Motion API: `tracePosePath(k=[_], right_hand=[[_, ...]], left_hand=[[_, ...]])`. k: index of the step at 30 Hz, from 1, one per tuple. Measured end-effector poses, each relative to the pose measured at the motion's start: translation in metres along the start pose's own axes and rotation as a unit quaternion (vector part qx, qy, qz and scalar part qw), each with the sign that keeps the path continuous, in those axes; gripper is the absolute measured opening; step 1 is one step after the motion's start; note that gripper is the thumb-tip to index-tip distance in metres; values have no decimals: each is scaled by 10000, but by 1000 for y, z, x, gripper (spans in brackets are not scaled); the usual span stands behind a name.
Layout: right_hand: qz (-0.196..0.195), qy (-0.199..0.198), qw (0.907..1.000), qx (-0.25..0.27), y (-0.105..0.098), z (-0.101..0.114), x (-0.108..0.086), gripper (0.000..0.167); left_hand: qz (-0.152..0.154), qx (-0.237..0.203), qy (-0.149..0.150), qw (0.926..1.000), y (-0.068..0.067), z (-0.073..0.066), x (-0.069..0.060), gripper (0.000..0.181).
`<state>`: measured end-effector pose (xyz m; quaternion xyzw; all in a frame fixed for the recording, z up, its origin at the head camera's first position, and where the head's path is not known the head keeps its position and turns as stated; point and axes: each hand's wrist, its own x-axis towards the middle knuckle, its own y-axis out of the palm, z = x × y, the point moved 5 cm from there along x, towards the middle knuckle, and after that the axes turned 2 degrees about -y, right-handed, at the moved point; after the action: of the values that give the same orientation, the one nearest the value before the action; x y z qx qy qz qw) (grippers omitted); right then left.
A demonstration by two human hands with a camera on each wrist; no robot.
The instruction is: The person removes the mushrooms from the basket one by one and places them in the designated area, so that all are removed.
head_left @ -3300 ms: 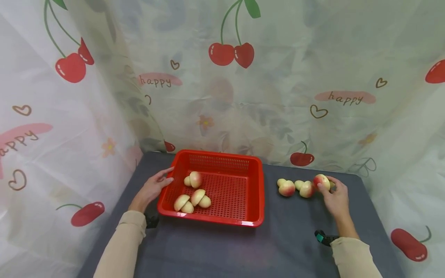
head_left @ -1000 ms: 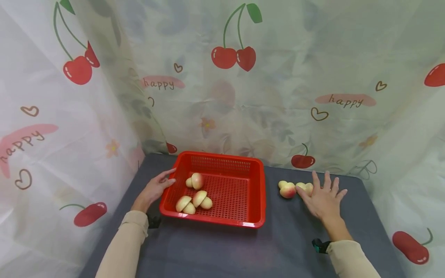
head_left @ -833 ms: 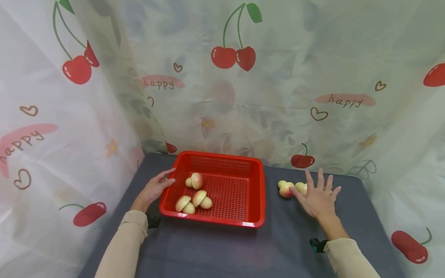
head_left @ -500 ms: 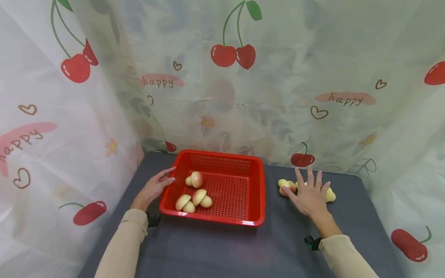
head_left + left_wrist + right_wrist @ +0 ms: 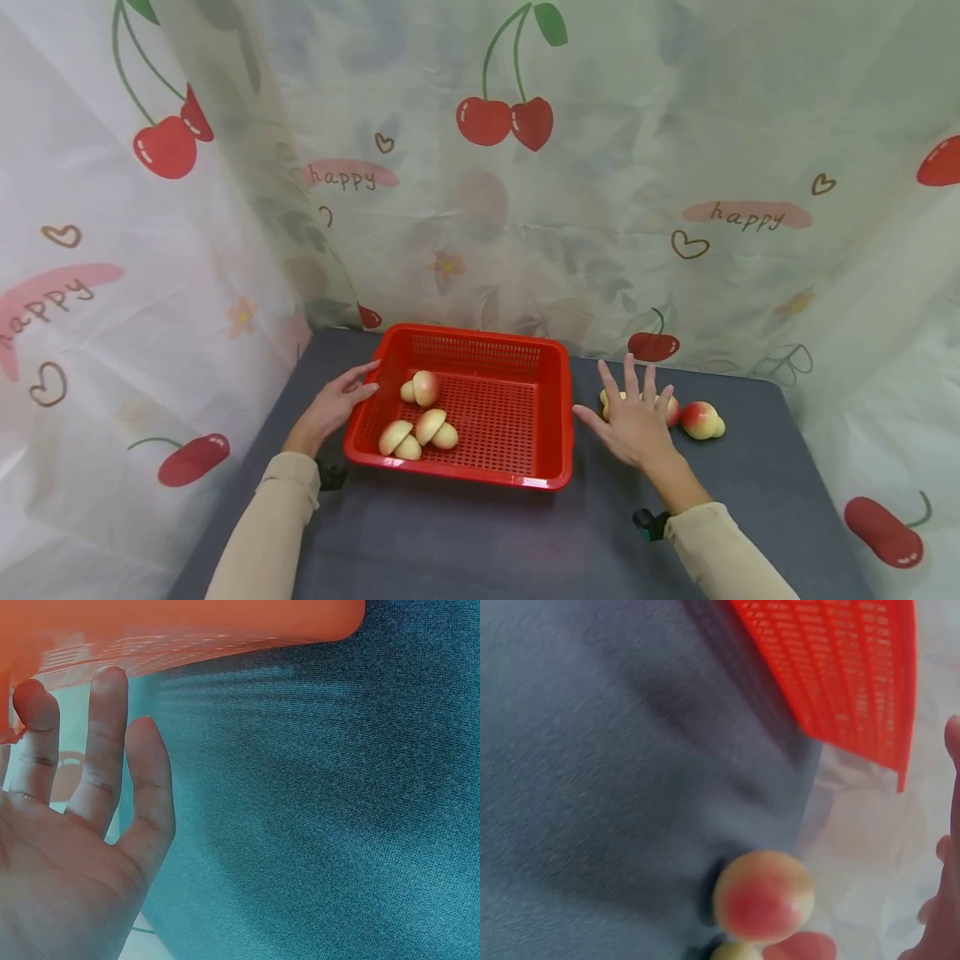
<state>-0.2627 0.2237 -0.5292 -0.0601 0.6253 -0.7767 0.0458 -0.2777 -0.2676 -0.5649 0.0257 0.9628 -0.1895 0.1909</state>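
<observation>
The red plastic basket holds three mushroom-shaped pieces, cream with a pink blush, one of them a mushroom at the back left. At its left rim my left hand grips the edge with the thumb over the rim; in the left wrist view its other fingers sit below the basket wall. My right hand hovers with fingers spread just right of the basket. It partly covers two mushrooms on the table, while another mushroom lies uncovered to its right. In the right wrist view a mushroom cap shows near the basket corner.
A dark grey cloth covers the table. White curtains printed with cherries close off the back and both sides. Dark wristbands, such as the right wristband, are worn on both wrists.
My right hand has let go of the mushroom at the right end of the row, opened, and moved left over the row toward the basket. The left hand and basket stay in place.
</observation>
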Motion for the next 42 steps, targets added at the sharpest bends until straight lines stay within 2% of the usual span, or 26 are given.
tracePosePath(k=[7,14,22,31,42], right_hand=[[93,-337,9993,151,-10,26,3,99],[-17,-747,9972,97,-21,53,4,97],[202,-1132,9933,69,-26,88,11,96],[449,-1377,9894,82,-20,118,18,95],[673,-1721,9828,43,-11,149,32,98]], left_hand=[[47,-24,15,10000,0,0,-2,57],[15,7,15,10000,1,-1,-2,57],[13,-59,63,10000,1,1,-1,58],[17,-22,123,9999,-1,0,-1,57],[-23,32,27,10000,-1,2,0,57]])
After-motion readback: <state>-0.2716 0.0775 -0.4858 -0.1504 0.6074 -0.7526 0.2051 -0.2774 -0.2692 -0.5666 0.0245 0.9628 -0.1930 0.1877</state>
